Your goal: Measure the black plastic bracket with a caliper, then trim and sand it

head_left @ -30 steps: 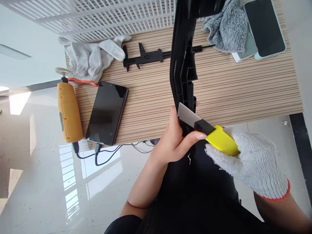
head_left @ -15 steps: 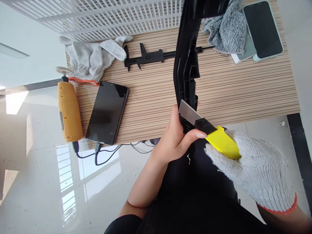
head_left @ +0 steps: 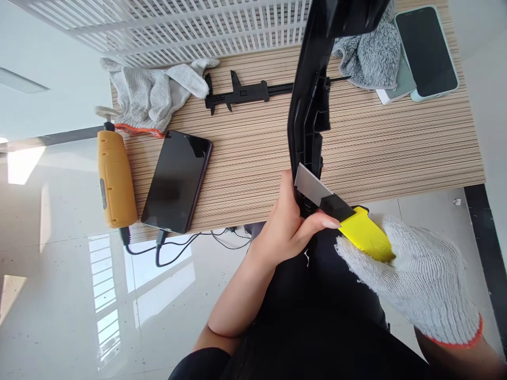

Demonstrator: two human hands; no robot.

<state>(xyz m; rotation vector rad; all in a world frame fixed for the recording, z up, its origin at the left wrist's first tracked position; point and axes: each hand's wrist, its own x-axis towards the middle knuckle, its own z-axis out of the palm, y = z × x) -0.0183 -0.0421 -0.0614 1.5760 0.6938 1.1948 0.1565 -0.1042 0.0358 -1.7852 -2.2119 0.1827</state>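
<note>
My bare left hand [head_left: 283,227] is closed round the near end of a long black plastic part [head_left: 307,105], which stretches up and away over the table. Its thumb rests by the front of a utility knife's yellow handle. My right hand [head_left: 415,274], in a white knitted glove with an orange cuff, grips that yellow utility knife [head_left: 366,235]. The broad blade lies across the near end of the black part, its tip at the part's left edge. Whether the blade cuts into the plastic cannot be made out. My left palm's inner side is hidden.
On the striped table [head_left: 245,158] lie a black caliper [head_left: 247,93], a white glove [head_left: 150,95], a black phone [head_left: 178,182], a grey cloth [head_left: 374,58] and another phone [head_left: 426,53]. A yellow-orange device [head_left: 115,179] with cables sits at the left edge. A white slatted basket [head_left: 198,26] stands behind.
The black part's far end has shifted slightly to the right in view. Both hands and the knife keep nearly the same position on it; the whole view has moved a little.
</note>
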